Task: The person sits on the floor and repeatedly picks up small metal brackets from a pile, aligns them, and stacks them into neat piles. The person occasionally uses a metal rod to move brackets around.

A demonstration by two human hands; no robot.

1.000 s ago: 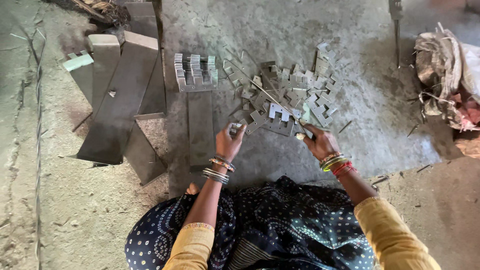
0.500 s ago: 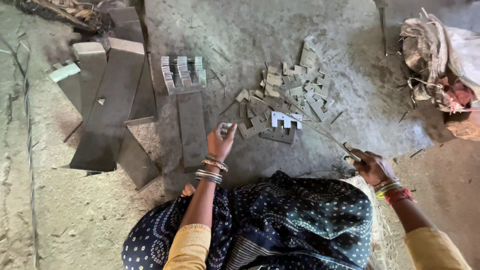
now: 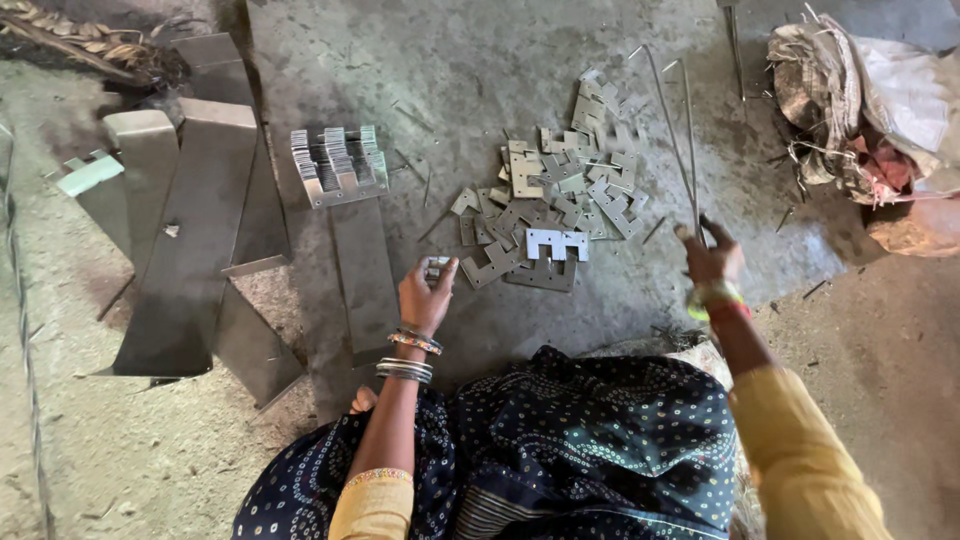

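My left hand (image 3: 425,292) is closed around a few small flat metal stampings (image 3: 437,267), just above the floor near a long metal strip (image 3: 365,275). My right hand (image 3: 712,257) grips thin metal rods (image 3: 678,140) that point away from me over the floor. Between the hands lies a loose heap of E-shaped metal plates (image 3: 555,200). One brighter plate (image 3: 556,242) rests at the heap's near edge. A neat stacked row of plates (image 3: 338,165) sits at the far end of the long strip.
Several long folded metal channels (image 3: 190,230) lie on the left. A bundle of cloth and sacks (image 3: 880,110) is at the right. Dry plant stalks (image 3: 80,40) lie at top left. My lap in dark dotted cloth (image 3: 560,450) fills the bottom.
My right hand left the plate heap, swung out to the right, and now holds thin rods raised over the floor. My left hand stayed near the strip with its plates.
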